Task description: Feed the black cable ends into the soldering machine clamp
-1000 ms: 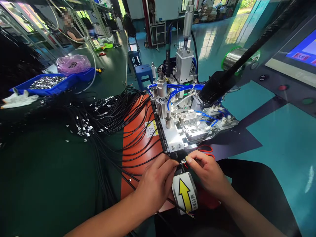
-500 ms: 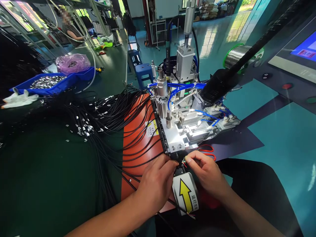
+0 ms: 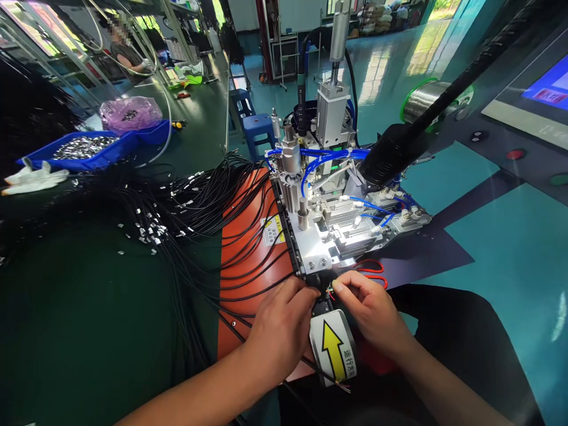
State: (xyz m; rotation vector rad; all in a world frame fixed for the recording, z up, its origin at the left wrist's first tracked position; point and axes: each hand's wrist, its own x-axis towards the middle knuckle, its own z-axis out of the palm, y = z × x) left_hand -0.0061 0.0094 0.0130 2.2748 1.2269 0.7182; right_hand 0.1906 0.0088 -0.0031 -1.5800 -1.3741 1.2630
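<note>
Right hand [image 3: 368, 305]: fingers pinched on thin coloured wires [image 3: 329, 290]. Left hand [image 3: 284, 319]: fingers curled beside the wires, grip unclear. Black cables [image 3: 248, 272] cross orange plate [image 3: 252, 236].

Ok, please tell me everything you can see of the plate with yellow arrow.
The plate is white, curved, with a silvery edge that looks like metal. Its black-outlined yellow arrow points forward, with black characters to the right. It sits beside the left hand. A black cable, ending in thin loose wires, crosses its lower part.

Bare hands [image 3: 281, 325] and forearms [image 3: 208, 384] adjoin black legwear [image 3: 465, 337].
</note>
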